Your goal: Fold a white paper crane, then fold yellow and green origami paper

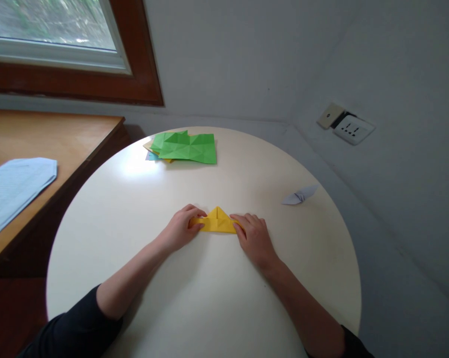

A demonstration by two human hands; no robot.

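A folded piece of yellow origami paper (217,223) lies at the middle of the round white table (209,298). It is a long flat strip with a small triangular peak rising at its centre. My left hand (182,226) pinches the strip's left end between thumb and fingers. At the other end, my right hand (254,236) is closed on the paper in the same way. The tips of the strip are partly hidden under my fingers.
Creased green paper (189,148) tops a pile of coloured sheets at the table's far side. A folded white paper shape (300,196) rests near the right edge. Left of the table stands a wooden desk (78,134) with pale papers (23,184). A wall socket (353,129) is at right.
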